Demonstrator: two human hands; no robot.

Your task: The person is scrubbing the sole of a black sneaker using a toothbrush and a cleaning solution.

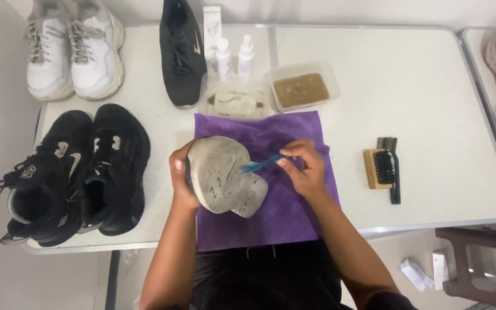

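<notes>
The grey, scuffed sole of an upturned shoe (225,175), held over the purple cloth (282,212) on the white surface (431,115), looks partly scrubbed, marks remaining. The left hand (180,181) is wrapped around its side; the right hand (305,169) is pinched closed on a slim blue toothbrush (259,165) touching the sole.

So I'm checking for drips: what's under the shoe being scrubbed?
A purple cloth lies on the white table beneath the upturned shoe. The cloth directly under the shoe is hidden, so drips there can't be seen.
</notes>
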